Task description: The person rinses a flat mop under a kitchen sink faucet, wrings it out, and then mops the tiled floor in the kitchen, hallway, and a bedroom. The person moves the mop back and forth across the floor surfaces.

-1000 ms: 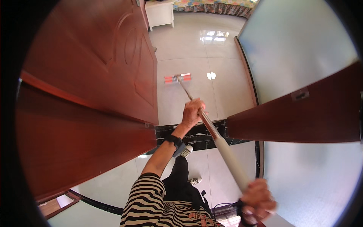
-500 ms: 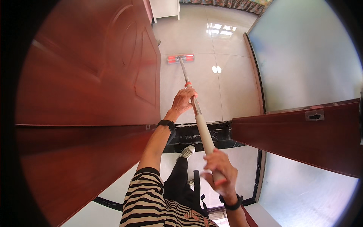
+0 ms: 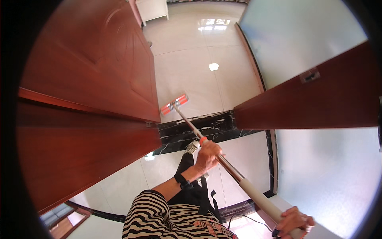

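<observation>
While both hands grasp a long-handled flat mop (image 3: 223,159), a person stands in a doorway, seen from the head camera looking straight down. The left hand (image 3: 207,154) is clenched around the metal shaft just below an orange collar (image 3: 203,140), with a dark band on the wrist (image 3: 182,180) and a black-and-white striped sleeve (image 3: 149,211) behind it. The right hand (image 3: 295,223) is clenched around the pale padded end of the handle at the lower right edge of the picture.

The shaft runs on a slant from that hand up and to the left, crossing a black marble threshold strip (image 3: 211,127). The mop's flat head (image 3: 174,104), orange-red with a grey edge, lies on the glossy cream tiled floor (image 3: 199,75) just beyond the threshold, close to the foot of the open reddish-brown wooden door (image 3: 91,63) at the left.

A matching wooden door frame (image 3: 310,99) slants across the right, with pale wall above and below it. One light-coloured shoe (image 3: 192,147) shows by the threshold, beside the shaft and just in front of the left hand. A white cabinet (image 3: 153,8) stands at the far end of the room, where bright patches of light gleam on the tiles.
</observation>
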### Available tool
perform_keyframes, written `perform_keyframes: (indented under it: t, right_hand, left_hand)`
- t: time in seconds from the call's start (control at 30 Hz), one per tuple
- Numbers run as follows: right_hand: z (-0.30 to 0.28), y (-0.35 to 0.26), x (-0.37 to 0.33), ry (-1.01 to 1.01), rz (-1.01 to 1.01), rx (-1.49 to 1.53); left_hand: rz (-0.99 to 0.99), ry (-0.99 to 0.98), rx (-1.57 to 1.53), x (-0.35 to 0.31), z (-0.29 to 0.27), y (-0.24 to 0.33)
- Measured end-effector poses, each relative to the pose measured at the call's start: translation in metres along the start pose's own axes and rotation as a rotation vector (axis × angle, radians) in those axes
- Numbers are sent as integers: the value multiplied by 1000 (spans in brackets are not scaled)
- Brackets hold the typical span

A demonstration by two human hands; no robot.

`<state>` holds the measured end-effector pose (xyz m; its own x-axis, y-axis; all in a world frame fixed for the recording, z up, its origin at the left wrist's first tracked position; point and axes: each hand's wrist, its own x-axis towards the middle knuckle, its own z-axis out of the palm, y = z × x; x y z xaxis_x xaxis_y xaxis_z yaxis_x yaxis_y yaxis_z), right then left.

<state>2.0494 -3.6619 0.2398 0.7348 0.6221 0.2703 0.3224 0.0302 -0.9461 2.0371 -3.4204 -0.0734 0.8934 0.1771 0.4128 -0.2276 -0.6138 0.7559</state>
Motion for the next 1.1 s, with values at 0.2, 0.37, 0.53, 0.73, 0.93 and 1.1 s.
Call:
perform_keyframes:
  t: [0.2, 0.37, 0.53, 0.73, 0.93, 1.1]
  right_hand:
    - [-25, -28, -48, 38, -264, 184]
    - [-27, -29, -47, -17, -451, 218]
    - [43, 34, -33, 842, -266, -245]
    - [84, 116, 57, 395, -67, -90]
    - [108, 172, 93, 470, -45, -162]
    - [85, 173, 35, 614, 131, -152]
  left_hand:
    - [57, -187, -141, -13, 14, 59]
    - [218, -157, -102, 19, -3, 58]
    - [128, -26, -44, 91, -7, -11]
    - [91, 101, 99, 167, 13, -150]
    - [-49, 3, 124, 200, 62, -217]
    - [62, -100, 150, 170, 107, -186]
